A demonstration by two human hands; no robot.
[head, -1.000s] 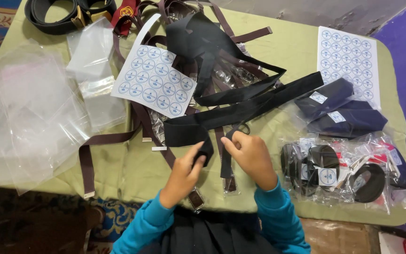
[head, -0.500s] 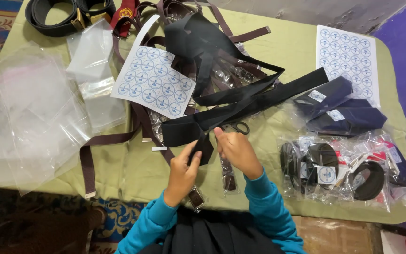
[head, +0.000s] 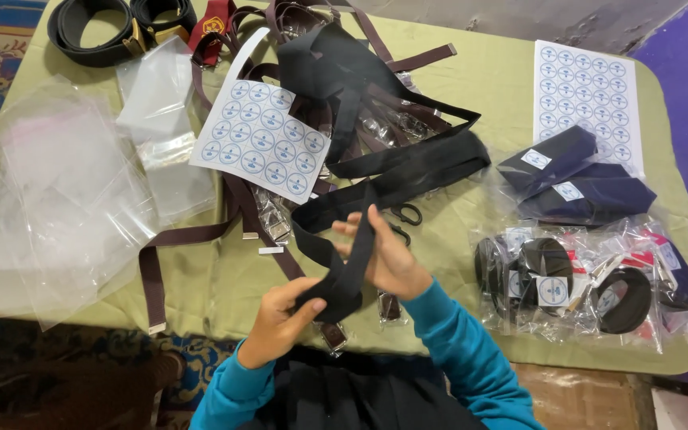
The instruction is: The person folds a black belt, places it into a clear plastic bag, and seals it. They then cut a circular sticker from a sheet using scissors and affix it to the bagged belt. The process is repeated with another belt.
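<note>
At the near edge of the olive-green cloth-covered table (head: 471, 95), a person in teal sleeves works a wide black fabric strap (head: 344, 271) with both hands. The left hand (head: 276, 322) pinches the strap's folded lower end, thumb on top and fingers curled beneath it. The right hand (head: 388, 255) lies just behind the strap, fingers spread and slightly bent, so the band crosses in front of its fingers and palm. From the hands the strap runs up and away toward the middle of the tabletop, ending in a broad black band that points to the right edge. Near the right edge, clear plastic packets of coiled black belts (head: 583, 291) lie in a cluster, with two folded dark navy cloth bundles (head: 575, 179) beyond them. Along the left edge lies a loose stack of clear plastic bags (head: 57, 199). Brown webbing straps (head: 193, 235) trail across the middle, beneath a white sheet of round blue-and-white stickers (head: 263, 139). A second such sticker sheet (head: 591, 91) lies at the far right corner, and a coiled black belt with a brass buckle (head: 117, 28) at the far left corner.
</note>
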